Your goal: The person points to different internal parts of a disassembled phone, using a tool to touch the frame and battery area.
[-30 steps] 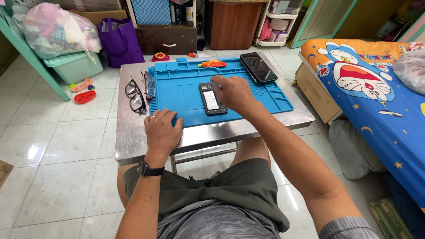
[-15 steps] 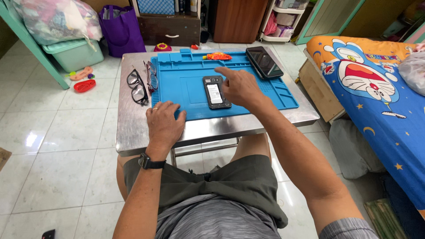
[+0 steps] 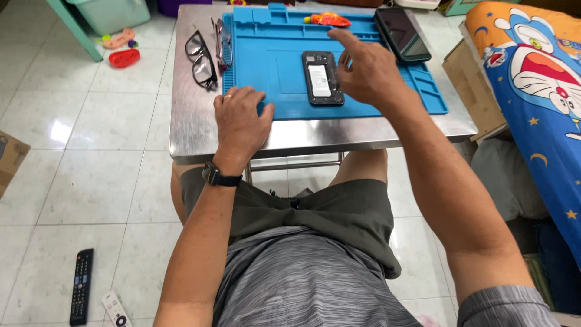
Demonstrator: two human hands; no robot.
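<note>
A small square table with a brushed steel top [image 3: 193,130] stands over the person's knees, and a blue silicone work mat with moulded trays [image 3: 272,66] covers most of it. The left hand [image 3: 240,121] lies flat and relaxed, palm down, on the mat's near left corner and the bare steel, holding nothing. The right hand [image 3: 368,72] hovers loose, grasping nothing, its fingers spread just right of a black phone with its back cover off [image 3: 322,77]. That phone lies flat near the mat's middle, its long axis running away from the person. A second black phone [image 3: 402,33] lies screen up, slanted, at the mat's far right. Black-framed glasses [image 3: 201,59] rest on the steel, left of the mat.
</note>
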